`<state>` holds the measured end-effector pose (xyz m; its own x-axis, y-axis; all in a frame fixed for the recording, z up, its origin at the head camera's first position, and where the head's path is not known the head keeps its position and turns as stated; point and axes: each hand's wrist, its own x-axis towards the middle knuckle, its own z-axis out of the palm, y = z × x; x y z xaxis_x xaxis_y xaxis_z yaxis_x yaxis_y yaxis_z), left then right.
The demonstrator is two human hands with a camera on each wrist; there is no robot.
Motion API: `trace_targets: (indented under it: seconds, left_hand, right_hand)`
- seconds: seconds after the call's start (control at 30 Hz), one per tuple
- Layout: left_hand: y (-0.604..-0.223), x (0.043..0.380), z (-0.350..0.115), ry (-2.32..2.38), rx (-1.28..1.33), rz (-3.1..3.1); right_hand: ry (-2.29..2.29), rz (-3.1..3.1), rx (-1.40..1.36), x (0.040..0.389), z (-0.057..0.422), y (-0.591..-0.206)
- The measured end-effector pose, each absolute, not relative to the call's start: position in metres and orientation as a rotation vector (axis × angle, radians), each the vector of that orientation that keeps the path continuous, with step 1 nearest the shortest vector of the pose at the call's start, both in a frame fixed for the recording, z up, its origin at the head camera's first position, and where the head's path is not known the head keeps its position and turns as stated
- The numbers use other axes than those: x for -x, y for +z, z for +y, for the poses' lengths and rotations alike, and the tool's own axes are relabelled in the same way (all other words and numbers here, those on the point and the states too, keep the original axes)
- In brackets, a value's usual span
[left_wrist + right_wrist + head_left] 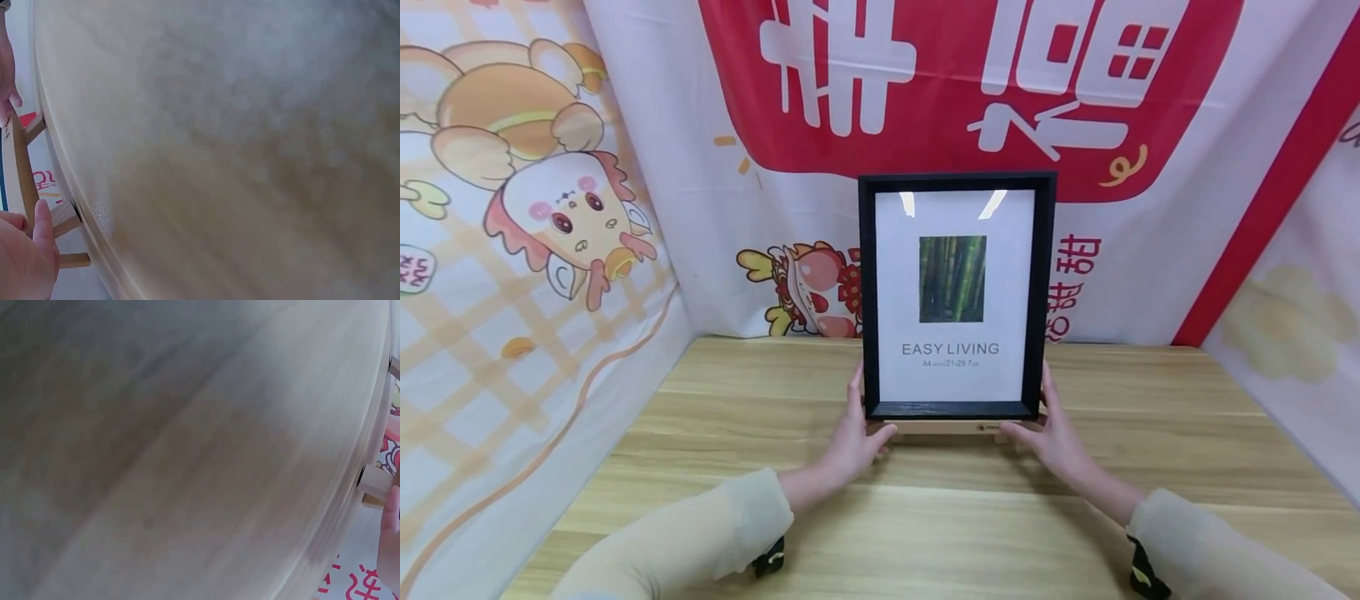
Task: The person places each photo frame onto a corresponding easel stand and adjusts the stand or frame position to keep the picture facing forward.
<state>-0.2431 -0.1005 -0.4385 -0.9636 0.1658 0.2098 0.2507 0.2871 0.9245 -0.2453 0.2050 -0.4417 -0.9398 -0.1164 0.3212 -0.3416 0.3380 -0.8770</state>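
A black picture frame (955, 411) stands upright on a small wooden easel (940, 427). Behind its glass are a bamboo picture and the words "EASY LIVING". My left hand (852, 440) grips the lower left corner, its thumb against the easel's front ledge and other fingers along the frame's side. At the lower right corner, my right hand (1054, 433) holds on the same way. In the left wrist view, the left hand (28, 262) lies at the easel's ledge, above its wooden legs (65, 219). Only part of the right hand (389, 544) shows in the right wrist view.
The easel is on a wood-grain table (925, 525). Printed cloth hangs behind it, with a big red patch (940, 125) and white characters. Patterned cloth (535, 275) covers the left side, and more cloth with a red stripe (1262, 200) the right.
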Motion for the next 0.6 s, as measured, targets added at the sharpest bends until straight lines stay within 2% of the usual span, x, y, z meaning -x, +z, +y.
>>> trace_targets:
  seconds: [0.6]
  left_hand:
    - [-0.437, 0.254, -0.104, -1.770, 0.370, -2.519]
  right_hand:
    - [1.659, -2.412, -0.400, 0.247, 0.201, -0.441]
